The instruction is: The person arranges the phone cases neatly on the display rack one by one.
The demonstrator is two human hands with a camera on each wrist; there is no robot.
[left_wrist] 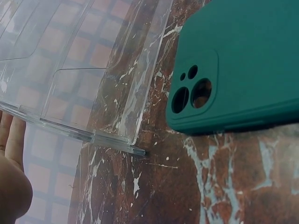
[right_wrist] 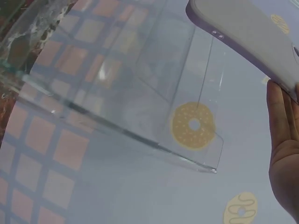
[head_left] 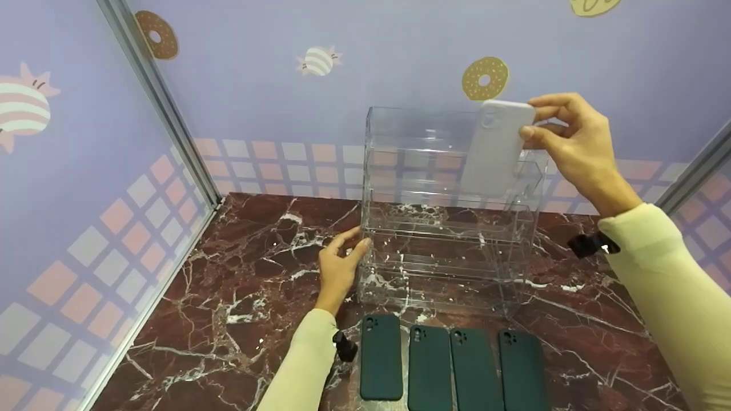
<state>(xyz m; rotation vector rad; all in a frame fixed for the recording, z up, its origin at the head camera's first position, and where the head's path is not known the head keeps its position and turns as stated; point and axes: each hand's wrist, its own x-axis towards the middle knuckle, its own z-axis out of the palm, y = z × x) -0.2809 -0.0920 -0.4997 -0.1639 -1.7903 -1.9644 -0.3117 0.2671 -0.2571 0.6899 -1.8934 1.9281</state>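
A white phone case [head_left: 498, 149] is pinched at its upper right edge by my right hand [head_left: 574, 134]. The case hangs tilted before the upper tiers of a clear plastic tiered rack [head_left: 434, 234]. In the right wrist view the same white case [right_wrist: 247, 35] is apart from the rack's side edge. My left hand [head_left: 341, 265] touches the rack's left side with fairly straight fingers; in the left wrist view those fingers [left_wrist: 15, 144] lie along the outside of the clear panel.
Several dark green phone cases lie in a row before the rack, the leftmost green case [head_left: 381, 359] nearest my left wrist. The marbled table [head_left: 251, 297] meets a patterned back wall [head_left: 257, 103]. Side walls flank it.
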